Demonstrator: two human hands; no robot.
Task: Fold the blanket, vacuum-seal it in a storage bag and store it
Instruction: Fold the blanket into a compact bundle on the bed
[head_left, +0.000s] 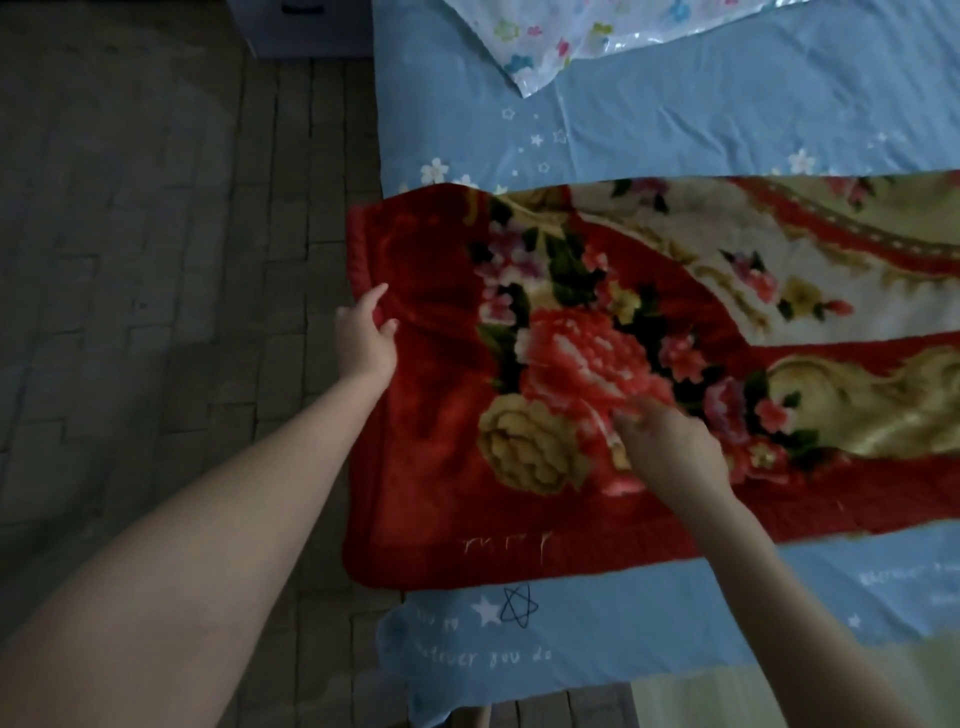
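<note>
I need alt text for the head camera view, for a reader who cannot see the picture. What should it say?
A person's left hand grips the left edge of a red floral blanket lying in a long folded strip across a blue bed sheet, while the right hand rests on its flower pattern. A flower-printed plastic storage bag lies at the far end of the bed, beside a dim brick-patterned floor.

Bed sheet, floor and cabinet in dim light.
A light blue bed sheet (701, 119), printed with white stars, small flowers and lines of white lettering, covers the bed; its near corner hangs over the bed's edge. Left of the bed lies a grey floor (156, 234) of staggered rectangular tiles. At the top edge stands the base of a pale cabinet (306, 31), just beside the bed.
</note>
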